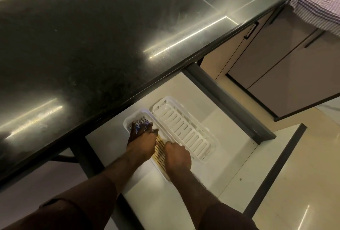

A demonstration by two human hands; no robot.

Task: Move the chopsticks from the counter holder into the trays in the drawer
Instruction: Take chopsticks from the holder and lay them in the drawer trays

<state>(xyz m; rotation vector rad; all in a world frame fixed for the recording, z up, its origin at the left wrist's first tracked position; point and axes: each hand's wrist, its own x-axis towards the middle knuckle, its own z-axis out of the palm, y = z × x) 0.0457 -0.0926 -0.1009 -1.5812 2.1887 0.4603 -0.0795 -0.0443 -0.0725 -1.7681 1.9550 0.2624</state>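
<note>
Your left hand (141, 138) lies spread flat on the chopsticks (160, 146) in the tray (128, 119); your right hand (177, 154), curled closed, presses beside them.

Both arms stretched forward and down, dark sleeves pushed up to about the elbows, forearms bare. Left hand (141, 140) palm down, fingers (140, 126) spread and pressed flat. Right hand (177, 154) just beside it, well short of touching, knuckles up, fingers curled under into a loose fist.
</note>
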